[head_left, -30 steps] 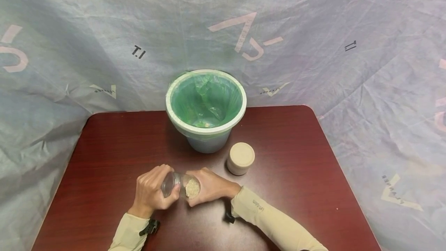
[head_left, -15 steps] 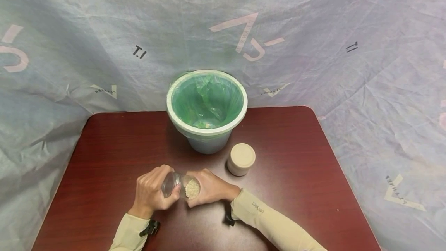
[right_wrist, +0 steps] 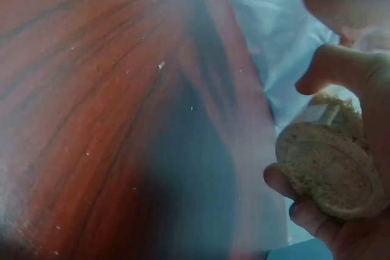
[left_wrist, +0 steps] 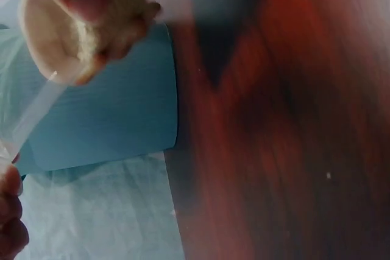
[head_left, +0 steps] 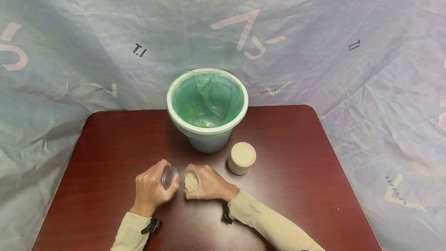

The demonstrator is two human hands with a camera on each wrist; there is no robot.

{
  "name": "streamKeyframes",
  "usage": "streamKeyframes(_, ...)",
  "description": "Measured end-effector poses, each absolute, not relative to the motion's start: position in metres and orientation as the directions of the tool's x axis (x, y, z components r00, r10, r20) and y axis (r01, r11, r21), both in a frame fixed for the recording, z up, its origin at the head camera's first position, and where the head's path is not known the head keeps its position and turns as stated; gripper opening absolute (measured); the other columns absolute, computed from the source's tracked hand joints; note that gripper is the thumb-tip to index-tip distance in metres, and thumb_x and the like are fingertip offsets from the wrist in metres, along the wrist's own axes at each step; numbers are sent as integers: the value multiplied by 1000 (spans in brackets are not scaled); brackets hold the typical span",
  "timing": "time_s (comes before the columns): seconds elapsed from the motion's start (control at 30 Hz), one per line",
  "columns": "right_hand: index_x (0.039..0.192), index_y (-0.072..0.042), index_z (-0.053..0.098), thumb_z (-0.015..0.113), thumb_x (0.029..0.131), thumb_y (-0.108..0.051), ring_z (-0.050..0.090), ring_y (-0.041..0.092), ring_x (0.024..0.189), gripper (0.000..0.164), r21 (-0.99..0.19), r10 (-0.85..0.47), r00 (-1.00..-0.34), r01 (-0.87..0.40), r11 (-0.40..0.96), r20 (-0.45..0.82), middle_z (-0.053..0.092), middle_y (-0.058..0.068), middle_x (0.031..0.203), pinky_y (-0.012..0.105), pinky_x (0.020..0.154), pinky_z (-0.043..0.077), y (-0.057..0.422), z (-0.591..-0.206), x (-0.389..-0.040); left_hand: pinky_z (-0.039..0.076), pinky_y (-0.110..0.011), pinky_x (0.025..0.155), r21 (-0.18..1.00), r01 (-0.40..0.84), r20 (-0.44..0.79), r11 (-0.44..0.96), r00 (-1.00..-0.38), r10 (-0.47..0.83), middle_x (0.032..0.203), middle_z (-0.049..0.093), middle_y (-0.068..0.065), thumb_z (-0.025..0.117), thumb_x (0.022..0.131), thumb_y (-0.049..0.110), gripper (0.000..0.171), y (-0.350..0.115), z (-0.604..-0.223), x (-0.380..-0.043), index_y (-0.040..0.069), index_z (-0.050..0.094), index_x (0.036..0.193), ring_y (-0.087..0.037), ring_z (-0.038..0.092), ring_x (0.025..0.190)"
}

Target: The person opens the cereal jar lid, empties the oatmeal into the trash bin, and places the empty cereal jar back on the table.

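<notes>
My left hand [head_left: 150, 187] grips a clear, threaded-neck container [head_left: 168, 177], tilted towards the right hand; I see no contents in it. My right hand [head_left: 210, 183] is wrapped round a clear plastic jar [right_wrist: 329, 172] with pale grains [head_left: 191, 182] inside. That jar is tipped, its mouth towards the left container, and its base shows in the right wrist view. The two mouths face each other closely over the table. In the left wrist view, my left fingers [left_wrist: 11, 217] show at the lower left edge.
Behind the hands stands a bin [head_left: 209, 142] with a green plastic liner [head_left: 209, 100]. A beige lidded tub [head_left: 242, 156] sits right of it on the reddish-brown table [head_left: 289, 173]. Small pale crumbs dot the tabletop. Grey sheeting [head_left: 139, 22] surrounds the table.
Both hands have shifted slightly up and away from me. The two containers, overlapping at their mouths earlier, now stand a little further apart.
</notes>
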State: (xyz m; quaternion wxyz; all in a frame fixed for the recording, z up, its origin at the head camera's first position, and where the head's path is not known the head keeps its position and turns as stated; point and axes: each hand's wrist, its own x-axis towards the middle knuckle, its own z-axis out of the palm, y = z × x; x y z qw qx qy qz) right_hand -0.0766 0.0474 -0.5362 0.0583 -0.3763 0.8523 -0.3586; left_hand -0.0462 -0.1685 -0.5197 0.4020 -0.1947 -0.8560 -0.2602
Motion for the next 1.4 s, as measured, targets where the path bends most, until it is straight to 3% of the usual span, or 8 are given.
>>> streamKeyframes(0.2,119,-16,63,92,71,-32,60,-2,77,59,-640,-671,-722,-597,484,166,66,-12,90,11,67,47,46,-536,-77,36,-38,36,304,520,766,798,-631,120,69,61,-3,57,82,41,36,-170,-519,-45,6,63,89,-21,52,47)
streamKeyframes(0.5,116,-17,63,91,73,-30,60,-3,75,52,-690,-723,-683,-570,446,97,65,-13,89,11,67,49,53,-535,-84,53,-43,52,397,563,664,725,-722,198,86,70,-5,65,89,40,37,-176,-523,-38,6,68,104,-21,67,69)
streamKeyframes(0.63,111,-18,63,92,73,-27,59,-4,73,49,-720,-744,-660,-565,404,101,63,-13,87,11,65,49,55,-535,-88,57,-42,58,409,590,630,696,-734,252,94,70,-3,66,94,49,46,-181,-521,-38,7,69,113,-18,68,77)
streamKeyframes(0.73,106,-21,62,93,71,-27,57,-5,73,47,-734,-766,-635,-567,374,100,62,-14,86,12,66,49,57,-534,-90,57,-41,60,394,628,639,671,-712,292,97,69,-1,63,98,58,55,-184,-519,-39,7,69,118,-16,67,80)
streamKeyframes(1.0,108,-24,66,94,75,-27,62,-5,80,44,-811,-845,-534,-498,309,6,65,-17,92,15,73,54,63,-527,-88,53,-35,52,254,743,767,619,-544,339,90,68,-2,58,98,66,63,-182,-514,-44,6,73,111,-16,61,70)
streamKeyframes(1.4,107,-22,66,95,74,-26,60,-6,79,44,-798,-838,-545,-516,311,26,64,-17,90,14,73,52,59,-525,-83,49,-32,44,234,717,792,657,-533,299,76,65,2,52,97,54,49,-175,-508,-45,8,68,94,-13,59,57)
